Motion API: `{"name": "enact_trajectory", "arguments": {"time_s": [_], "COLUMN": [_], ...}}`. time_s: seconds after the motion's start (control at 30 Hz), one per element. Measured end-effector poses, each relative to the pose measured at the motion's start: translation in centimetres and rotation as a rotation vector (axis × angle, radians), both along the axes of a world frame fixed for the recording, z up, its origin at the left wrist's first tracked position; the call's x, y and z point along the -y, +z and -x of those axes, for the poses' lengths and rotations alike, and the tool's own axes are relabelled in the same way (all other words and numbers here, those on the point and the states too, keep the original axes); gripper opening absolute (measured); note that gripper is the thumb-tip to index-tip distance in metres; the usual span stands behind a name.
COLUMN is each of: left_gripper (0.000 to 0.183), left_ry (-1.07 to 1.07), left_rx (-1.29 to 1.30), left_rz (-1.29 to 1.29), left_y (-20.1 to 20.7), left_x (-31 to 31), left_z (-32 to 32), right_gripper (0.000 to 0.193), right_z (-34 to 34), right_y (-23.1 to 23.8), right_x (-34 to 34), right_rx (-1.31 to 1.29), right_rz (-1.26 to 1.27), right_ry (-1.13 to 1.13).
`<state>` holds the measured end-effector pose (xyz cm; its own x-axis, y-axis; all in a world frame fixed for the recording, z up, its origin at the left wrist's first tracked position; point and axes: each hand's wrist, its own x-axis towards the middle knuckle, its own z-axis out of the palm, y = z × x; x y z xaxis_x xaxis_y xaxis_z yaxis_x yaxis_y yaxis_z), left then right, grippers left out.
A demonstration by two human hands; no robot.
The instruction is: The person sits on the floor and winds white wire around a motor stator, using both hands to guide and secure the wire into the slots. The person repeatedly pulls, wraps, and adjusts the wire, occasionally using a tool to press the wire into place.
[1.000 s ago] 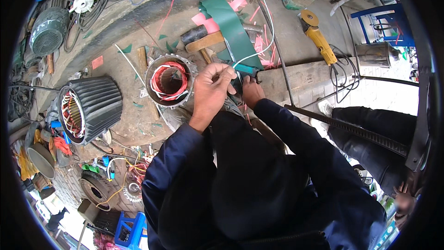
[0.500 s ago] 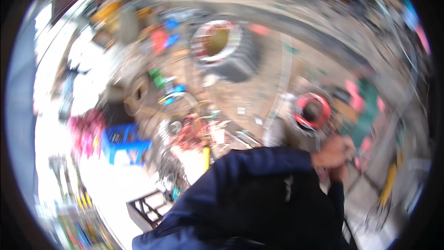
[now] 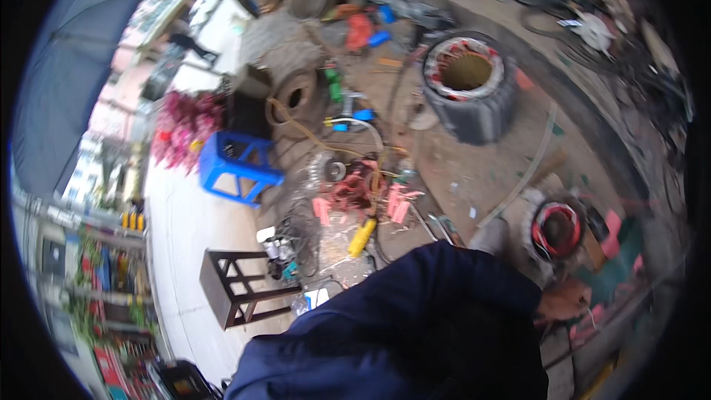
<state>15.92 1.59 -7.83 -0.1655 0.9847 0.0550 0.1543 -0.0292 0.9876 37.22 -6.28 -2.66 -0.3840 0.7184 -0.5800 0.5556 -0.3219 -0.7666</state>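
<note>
My left hand (image 3: 566, 299) reaches out of a dark blue sleeve (image 3: 444, 289) that crosses the lower middle of the view. Its fingers look curled together, and a thin pale strand (image 3: 591, 317) shows at their tips; what they hold is too blurred to make out. Just beyond the hand stands a small motor stator (image 3: 535, 241) with a red-lined round opening. Pink pieces (image 3: 612, 231) and a green sheet (image 3: 622, 255) lie to the right of it. I cannot see my right hand.
A larger ribbed stator (image 3: 474, 120) stands upright farther off. To the left are a blue plastic stool (image 3: 235, 172), a dark wooden stool (image 3: 222, 289), red wire bundles (image 3: 355, 189) and a yellow tool-like object (image 3: 362, 237). A low kerb (image 3: 518, 44) with cables and scrap runs behind.
The view has swung left, so the scene sits farther right. Both hands showed together beside the small stator earlier; only the left one shows now.
</note>
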Motion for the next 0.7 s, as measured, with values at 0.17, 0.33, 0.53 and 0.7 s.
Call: {"name": "enact_trajectory", "arguments": {"time_s": [0.17,0.33,0.53,0.7], "left_gripper": [0.02,0.014,0.014,0.015], "left_ry": [-0.065,-0.084,-0.099,-0.119], "left_rx": [0.014,0.169,0.218,0.187], "left_rz": [0.064,0.151,0.283,0.22], "left_y": [1.0,4.2,5.5,4.8], "left_x": [0.6,1.1,1.8,2.1], "left_z": [1.8,2.5,0.9,0.9], "right_gripper": [0.05,0.059,0.072,0.077], "right_z": [-3.7,-6.1,-6.1,-6.1], "right_y": [7.8,9.0,10.0,9.2], "right_x": [4.5,6.0,5.6,5.2], "right_rx": [-0.115,-0.321,-0.393,-0.393], "right_rz": [0.151,0.26,0.373,0.353], "right_ry": [-0.223,-0.209,-0.203,-0.21]}}
